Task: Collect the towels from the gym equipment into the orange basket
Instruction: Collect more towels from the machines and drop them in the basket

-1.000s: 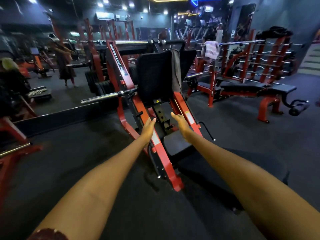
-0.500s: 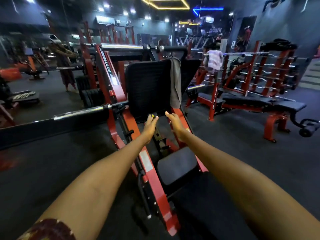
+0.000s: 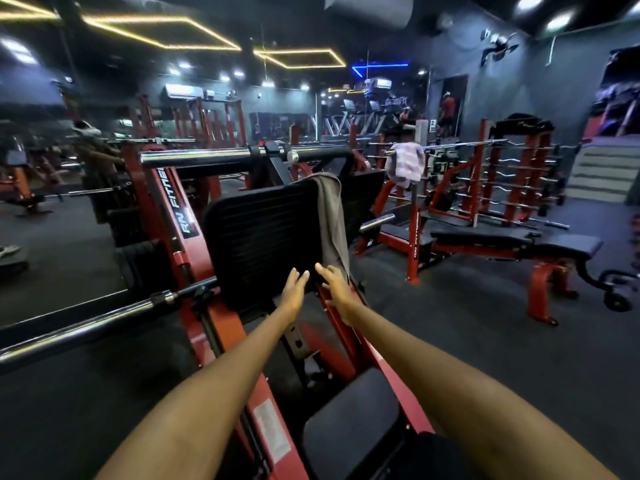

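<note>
A grey towel (image 3: 331, 216) hangs over the right side of the black foot plate (image 3: 263, 233) of a red leg press machine (image 3: 162, 209). Both my arms stretch forward over the machine. My left hand (image 3: 293, 293) is open with straight fingers, just below the plate's lower edge and left of the towel's bottom end. My right hand (image 3: 335, 285) is open too, its fingertips at the towel's lower end; whether they touch it I cannot tell. A second, pale pink and white towel (image 3: 408, 163) hangs on a barbell rack farther back right. No orange basket is in view.
The leg press seat pad (image 3: 349, 420) lies between my arms. A chrome bar (image 3: 86, 323) sticks out to the left. Red benches (image 3: 512, 240) and a bar rack (image 3: 519, 181) stand on the right, with stairs (image 3: 602, 174) beyond. A mirror wall on the left reflects a person (image 3: 97, 168).
I have moved closer to the leg press. Both hands have risen along the machine frame to the foot plate's lower edge, the right one reaching the towel's bottom end.
</note>
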Demonstrator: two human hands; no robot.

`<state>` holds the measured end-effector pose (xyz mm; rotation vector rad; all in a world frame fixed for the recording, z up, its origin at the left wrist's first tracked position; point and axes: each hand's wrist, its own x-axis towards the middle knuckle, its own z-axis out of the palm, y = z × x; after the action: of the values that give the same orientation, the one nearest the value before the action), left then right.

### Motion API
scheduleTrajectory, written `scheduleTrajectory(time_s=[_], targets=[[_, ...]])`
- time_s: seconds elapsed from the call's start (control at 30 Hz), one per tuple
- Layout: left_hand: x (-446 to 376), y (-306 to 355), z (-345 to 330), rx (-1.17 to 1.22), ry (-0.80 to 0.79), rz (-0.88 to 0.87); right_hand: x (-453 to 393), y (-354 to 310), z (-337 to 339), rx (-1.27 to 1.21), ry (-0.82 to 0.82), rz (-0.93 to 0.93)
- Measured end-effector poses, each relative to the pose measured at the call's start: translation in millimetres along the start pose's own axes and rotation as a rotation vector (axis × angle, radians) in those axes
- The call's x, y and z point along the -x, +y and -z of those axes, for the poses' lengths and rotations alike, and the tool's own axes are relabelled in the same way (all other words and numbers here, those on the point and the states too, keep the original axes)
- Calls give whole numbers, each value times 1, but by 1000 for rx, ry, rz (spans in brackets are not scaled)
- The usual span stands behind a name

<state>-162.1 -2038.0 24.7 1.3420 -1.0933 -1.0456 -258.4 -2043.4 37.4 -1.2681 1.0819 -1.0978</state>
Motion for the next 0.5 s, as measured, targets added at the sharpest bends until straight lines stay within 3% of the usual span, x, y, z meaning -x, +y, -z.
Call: scheduleTrajectory(time_s=[0.5], targets=[[-177,81,-33,-21,76,-146,-200,-76,46,56,-105,111]])
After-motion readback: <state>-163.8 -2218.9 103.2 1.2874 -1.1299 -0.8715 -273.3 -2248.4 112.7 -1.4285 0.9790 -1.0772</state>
